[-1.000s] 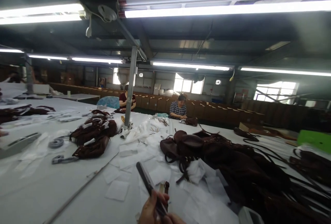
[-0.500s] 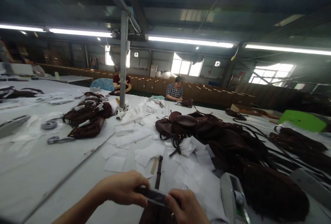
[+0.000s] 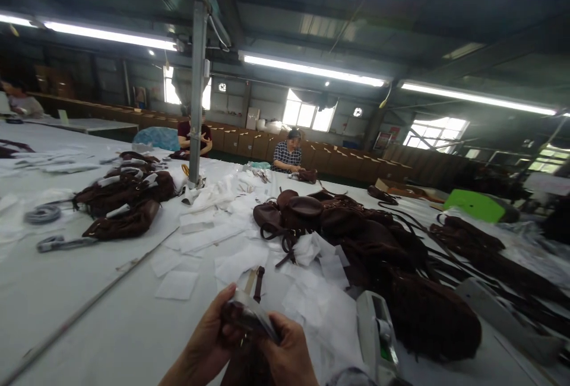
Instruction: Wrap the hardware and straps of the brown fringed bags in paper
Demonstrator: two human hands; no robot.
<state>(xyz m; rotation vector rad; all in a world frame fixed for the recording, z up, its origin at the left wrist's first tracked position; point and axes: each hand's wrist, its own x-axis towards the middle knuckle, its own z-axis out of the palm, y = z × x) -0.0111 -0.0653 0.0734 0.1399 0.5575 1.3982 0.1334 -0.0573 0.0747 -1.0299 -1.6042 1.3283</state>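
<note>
My left hand (image 3: 212, 329) is closed around one end of a dark brown bag handle (image 3: 253, 313), which has a shiny, greyish wrap along it. On the other end of that handle, the fingers of my right hand (image 3: 287, 347) are pressed. Below the hands, the dark brown bag (image 3: 243, 368) shows in part at the bottom edge, with a small gold-coloured metal piece; my hands hide much of it. Just beyond lies a brown strap (image 3: 259, 285) with a beige strip (image 3: 250, 281) beside it.
White paper sheets (image 3: 177, 285) lie scattered on the white table (image 3: 111, 338). A large pile of brown bags (image 3: 378, 231) is to the right, near a grey tape dispenser (image 3: 371, 329). More brown bags (image 3: 127, 220) lie left, by a metal post (image 3: 196, 95). Two people (image 3: 287, 154) sit across.
The handle has turned from nearly level to a steeper slant, its left end raised. My left hand has rolled palm upward beneath it. The whole view has shifted slightly right.
</note>
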